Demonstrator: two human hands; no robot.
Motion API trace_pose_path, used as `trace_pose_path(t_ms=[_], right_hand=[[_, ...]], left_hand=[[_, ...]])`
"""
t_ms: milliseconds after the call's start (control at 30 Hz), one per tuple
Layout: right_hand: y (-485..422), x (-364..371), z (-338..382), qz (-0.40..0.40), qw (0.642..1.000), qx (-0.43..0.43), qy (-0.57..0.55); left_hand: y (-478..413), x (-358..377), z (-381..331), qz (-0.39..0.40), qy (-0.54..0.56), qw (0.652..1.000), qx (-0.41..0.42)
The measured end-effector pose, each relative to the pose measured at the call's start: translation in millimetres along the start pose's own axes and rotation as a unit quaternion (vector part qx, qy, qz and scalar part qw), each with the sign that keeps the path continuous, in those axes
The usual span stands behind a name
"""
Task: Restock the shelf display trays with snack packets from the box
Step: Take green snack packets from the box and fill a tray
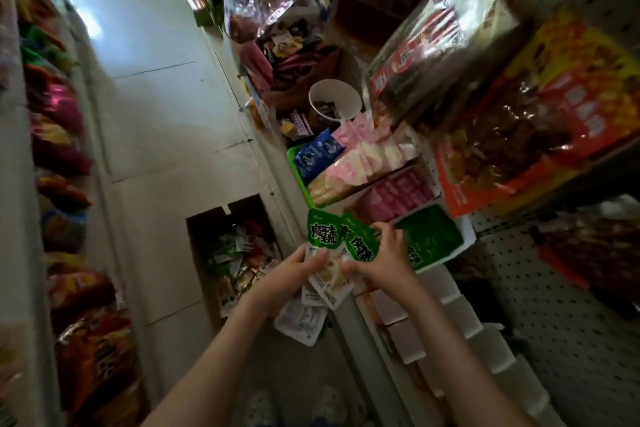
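**Desk:** While you have the head view up, how do the fingers stand?

**Me:** Both sets are curled. The left hand (pixel 298 270) grips a fanned bundle of packets (pixel 323 230) from 9 o'clock, with the thumb pressed on a pale packet face and the fingers wrapped behind. The right hand (pixel 384 256) grips the same bundle from 3 o'clock, fingers bent over a green packet's edge. I can't see how its thumb lies.

**Desk:** Where is the bundle?

**Me:** It's held in the air between the two hands, just below the middle of my screen. The box (pixel 228 246) lies on the floor at 9 o'clock from the hands, open, with loose packets inside. The tray (pixel 465 239) of green packets sits at 2 o'clock, just beside the right knuckles. A pink tray (pixel 398 194) lies beyond it at 12 o'clock.

**Desk:** Any writing?

**Me:** The green packets carry bold dark Chinese characters outlined in white. The pale backs at 6 o'clock show small print, too blurred for me to read.
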State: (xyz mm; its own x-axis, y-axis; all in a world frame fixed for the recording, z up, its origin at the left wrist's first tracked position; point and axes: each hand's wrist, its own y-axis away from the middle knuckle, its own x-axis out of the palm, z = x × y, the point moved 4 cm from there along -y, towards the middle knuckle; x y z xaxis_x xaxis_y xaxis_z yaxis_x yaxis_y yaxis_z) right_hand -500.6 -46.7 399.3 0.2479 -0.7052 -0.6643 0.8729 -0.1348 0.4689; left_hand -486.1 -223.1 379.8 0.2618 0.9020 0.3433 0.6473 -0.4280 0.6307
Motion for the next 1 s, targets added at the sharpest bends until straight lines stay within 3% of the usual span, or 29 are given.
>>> trace_pose_path(t_ms=[267, 367, 433, 500, 567, 733, 1000], right_hand=[[-26, 16, -88, 0.073, 0.974, 0.105, -0.185], [-40, -1, -107, 0.023, 0.967, 0.11, -0.229], [-52, -17, -128, -0.068, 0.964, 0.125, -0.224], [-61, -30, -143, -0.16, 0.961, 0.145, -0.174], [-71, -31, -151, -0.196, 0.965, 0.136, -0.105], [-90, 10, -152, -0.092, 0.985, 0.111, 0.095], [-103, 26, -161, -0.149, 0.929, 0.112, 0.321]], left_hand=[[-52, 15, 40, 0.006, 0.057, 0.998, -0.003], [-72, 9, 52, -0.049, 0.047, 0.998, 0.014], [-84, 2, 62, -0.09, 0.029, 0.995, 0.032], [-93, -5, 71, -0.119, 0.018, 0.992, 0.042], [-101, -8, 81, -0.146, 0.014, 0.988, 0.045], [-109, -9, 98, -0.172, 0.036, 0.983, 0.046], [-115, 0, 97, -0.179, 0.025, 0.982, 0.059]])
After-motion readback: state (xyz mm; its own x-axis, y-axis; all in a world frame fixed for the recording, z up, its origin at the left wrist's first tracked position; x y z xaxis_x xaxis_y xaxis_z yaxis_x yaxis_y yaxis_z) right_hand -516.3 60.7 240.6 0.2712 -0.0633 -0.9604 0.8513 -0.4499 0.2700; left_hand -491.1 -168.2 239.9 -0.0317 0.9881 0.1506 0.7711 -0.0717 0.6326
